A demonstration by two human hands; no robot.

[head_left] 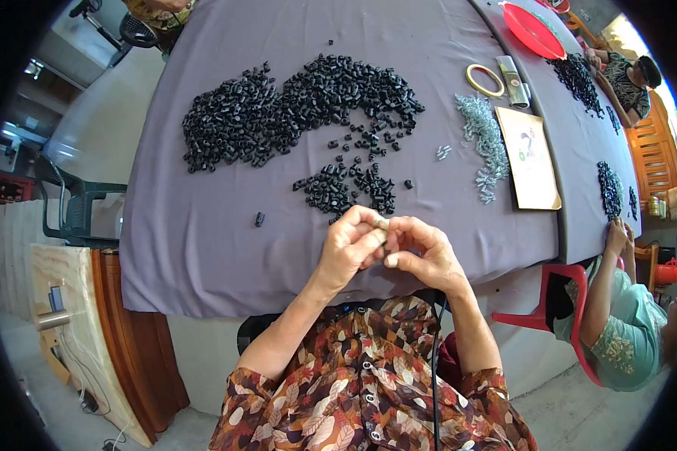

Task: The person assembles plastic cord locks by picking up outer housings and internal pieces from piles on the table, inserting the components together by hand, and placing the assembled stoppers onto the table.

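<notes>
My left hand [351, 246] and my right hand [431, 254] meet over the near part of the cloth-covered table. Both are closed, thumbs and fingertips pinched together around a small dark piece that my fingers mostly hide. Just beyond my fingertips lies a small heap of black plastic parts [329, 189], short and tube-like. A much larger pile of the same black parts [237, 120] spreads farther back. One loose black part [259, 219] rests apart, left of my hands.
Small clear pieces [485, 143] lie to the right, near a tape roll [485, 80], a tube-shaped packet [513, 81] and a brown-edged card [529, 158]. A red basin [532, 30] stands far right. Co-workers sit along the right side, one on a red chair [530, 319]. Grey cloth [203, 248] covers the table.
</notes>
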